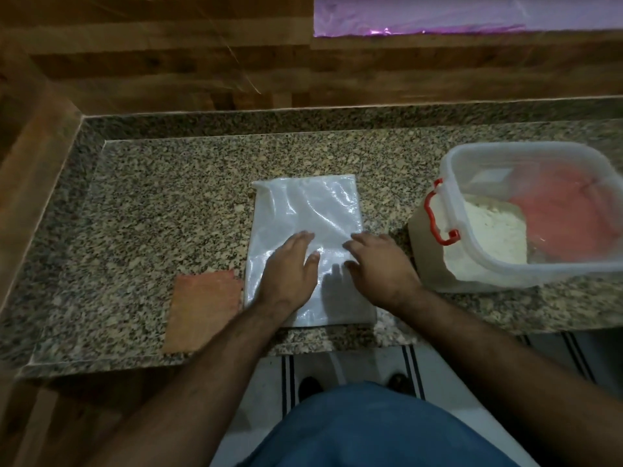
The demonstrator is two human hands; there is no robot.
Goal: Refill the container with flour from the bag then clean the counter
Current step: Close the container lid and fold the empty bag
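A white woven flour bag [305, 210] lies flat in the middle of the speckled granite counter [151, 203]. Both of my hands rest palm-down on its near half: my left hand [290, 267] on the left side, my right hand [377, 264] on the right edge, fingers spread. Neither hand grips anything. To the right stands a clear plastic container [526, 214] with red latch handles, open on top, holding a heap of white flour [495, 234] in its left part. An orange cleaning cloth [205, 308] lies flat on the counter just left of the bag.
A wooden wall [168, 62] runs behind the counter and a wooden panel [30, 156] closes its left side. The counter's front edge [337, 348] is close to my body. Below it, tiled floor with dark stripes [411, 365] shows.
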